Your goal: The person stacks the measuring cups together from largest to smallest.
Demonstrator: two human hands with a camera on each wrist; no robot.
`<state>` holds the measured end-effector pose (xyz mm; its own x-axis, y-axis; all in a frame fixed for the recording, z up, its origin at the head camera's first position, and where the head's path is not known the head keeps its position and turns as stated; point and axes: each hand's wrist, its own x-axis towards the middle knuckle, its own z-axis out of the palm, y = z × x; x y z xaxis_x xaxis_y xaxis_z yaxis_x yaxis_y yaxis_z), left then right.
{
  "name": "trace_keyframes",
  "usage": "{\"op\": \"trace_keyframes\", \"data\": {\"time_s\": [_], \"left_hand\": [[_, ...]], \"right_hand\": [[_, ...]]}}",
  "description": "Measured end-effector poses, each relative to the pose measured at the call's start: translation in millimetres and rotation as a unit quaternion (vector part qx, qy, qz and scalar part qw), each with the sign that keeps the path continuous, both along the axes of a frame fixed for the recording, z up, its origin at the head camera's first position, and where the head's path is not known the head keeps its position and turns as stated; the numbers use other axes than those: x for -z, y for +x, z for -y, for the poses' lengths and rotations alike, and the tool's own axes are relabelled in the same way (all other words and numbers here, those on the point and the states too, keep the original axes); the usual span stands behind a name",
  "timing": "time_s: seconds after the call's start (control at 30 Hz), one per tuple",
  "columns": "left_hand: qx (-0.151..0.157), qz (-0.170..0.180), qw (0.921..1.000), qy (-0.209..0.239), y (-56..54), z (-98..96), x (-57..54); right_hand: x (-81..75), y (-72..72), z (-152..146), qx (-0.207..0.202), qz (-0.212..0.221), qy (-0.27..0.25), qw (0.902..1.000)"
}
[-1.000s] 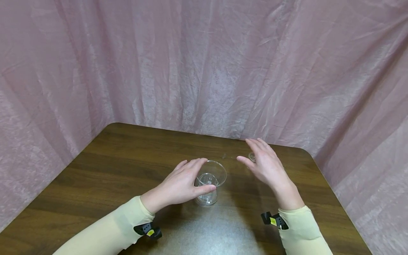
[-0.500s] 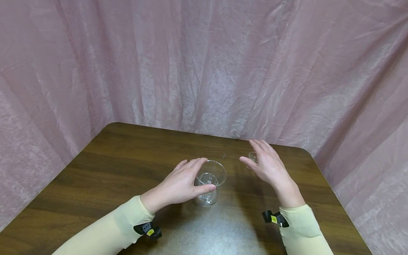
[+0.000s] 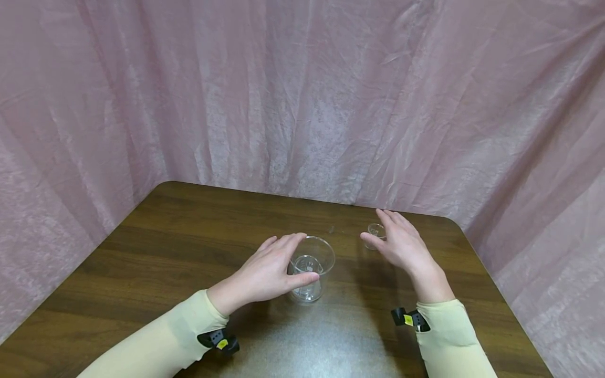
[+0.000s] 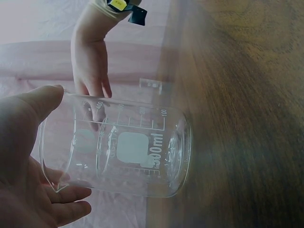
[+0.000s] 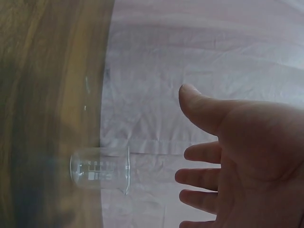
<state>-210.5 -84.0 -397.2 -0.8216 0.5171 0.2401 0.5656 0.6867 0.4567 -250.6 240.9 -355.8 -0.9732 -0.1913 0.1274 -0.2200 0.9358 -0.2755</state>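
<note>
A large clear glass beaker (image 4: 175,147) with white markings stands on the table in front of me. My left hand (image 3: 262,273) holds it near the rim, thumb on one side and fingers on the other. Within it a smaller glass beaker (image 3: 307,268) appears to stand, its inner rim showing through the wall. Farther back on the right, a small glass beaker (image 5: 100,167) stands upright. My right hand (image 3: 404,247), fingers spread and holding nothing, hovers nearer to me than that beaker and hides part of it in the head view.
The brown wooden table (image 3: 189,226) carries all the glassware. Between the beakers, toward the back, lies a faint small clear thing (image 3: 331,229); its kind cannot be told. A pink curtain (image 3: 293,105) hangs behind the table's far edge and around the sides.
My right hand has drifted slightly right and toward me, exposing more of the small beaker at the back. The left hand and the large beaker have kept their place.
</note>
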Motion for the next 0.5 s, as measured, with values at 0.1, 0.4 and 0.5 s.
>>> {"op": "trace_keyframes", "data": {"time_s": [0.1,0.4,0.5], "left_hand": [[-0.001,0.0,1.0,-0.001,0.1,0.0,0.1],[0.0,-0.003,1.0,-0.002,0.1,0.0,0.5],[0.0,-0.004,1.0,-0.002,0.1,0.0,0.4]], "right_hand": [[2.4,-1.5,-1.7,0.002,-0.001,0.003,1.0],[5.4,-3.6,-6.7,0.014,0.02,0.006,0.9997],[6.4,-3.9,-8.6,0.017,0.022,0.009,0.9996]]}}
